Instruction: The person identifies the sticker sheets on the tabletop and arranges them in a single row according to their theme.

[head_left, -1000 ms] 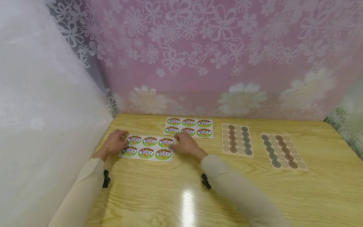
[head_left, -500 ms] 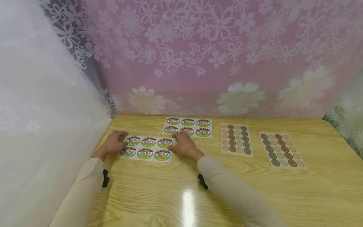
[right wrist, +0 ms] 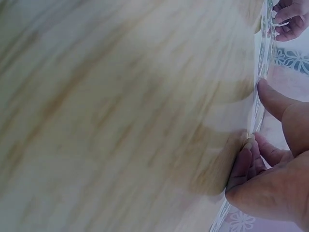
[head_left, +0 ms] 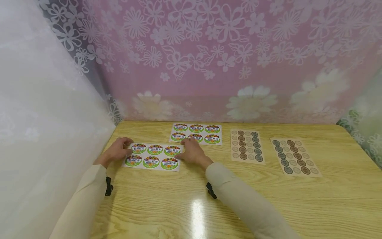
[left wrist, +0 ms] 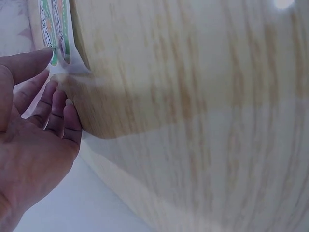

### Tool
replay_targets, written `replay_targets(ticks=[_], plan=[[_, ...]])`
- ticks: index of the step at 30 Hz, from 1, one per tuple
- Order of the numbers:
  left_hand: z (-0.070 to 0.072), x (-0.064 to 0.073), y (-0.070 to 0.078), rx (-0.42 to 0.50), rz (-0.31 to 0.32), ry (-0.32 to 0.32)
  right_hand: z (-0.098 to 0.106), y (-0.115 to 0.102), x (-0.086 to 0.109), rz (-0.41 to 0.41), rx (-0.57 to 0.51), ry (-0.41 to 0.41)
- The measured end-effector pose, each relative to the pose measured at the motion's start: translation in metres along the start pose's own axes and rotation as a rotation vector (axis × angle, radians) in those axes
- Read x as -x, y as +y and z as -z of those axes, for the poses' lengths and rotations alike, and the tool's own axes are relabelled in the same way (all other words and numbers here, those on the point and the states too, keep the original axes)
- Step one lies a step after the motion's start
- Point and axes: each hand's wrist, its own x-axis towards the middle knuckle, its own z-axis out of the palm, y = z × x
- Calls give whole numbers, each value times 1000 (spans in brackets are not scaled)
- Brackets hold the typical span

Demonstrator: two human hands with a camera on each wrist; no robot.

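Note:
A white sheet of fruit stickers (head_left: 151, 156), with oval green-and-white labels in two rows, lies on the left part of the table between both hands. My left hand (head_left: 117, 151) holds its left end at the upper corner. In the left wrist view the thumb (left wrist: 31, 66) lies over the sheet's end and the other fingers are bent behind it. At the right end, my right hand (head_left: 194, 153) grips the upper corner between thumb and forefinger, its remaining fingers curled near the tabletop. A second matching sticker sheet (head_left: 195, 133) lies just behind, partly covered by the right fingertips.
Two kraft-brown sheets of round stickers, one in the middle (head_left: 247, 146) and one further right (head_left: 296, 157), lie flat on the wood-grain table (head_left: 155, 202). A pink flowered curtain (head_left: 191, 66) hangs along the back edge, and white sheeting (head_left: 50, 109) along the left.
Both hands keep their places at the two ends of the front sticker sheet. The whole head view has shifted slightly; the other sheets lie as before.

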Motion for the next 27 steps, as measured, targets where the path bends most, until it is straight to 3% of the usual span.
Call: replay_targets(ticks=[8, 21, 27], plan=[[1, -2, 2, 51, 25, -30, 1, -3, 0, -30, 5, 0], [-2, -3, -2, 65, 60, 45, 1, -3, 0, -78, -58, 9], [-1, -3, -1, 89, 105, 32, 1, -5, 0, -93, -104, 11]])
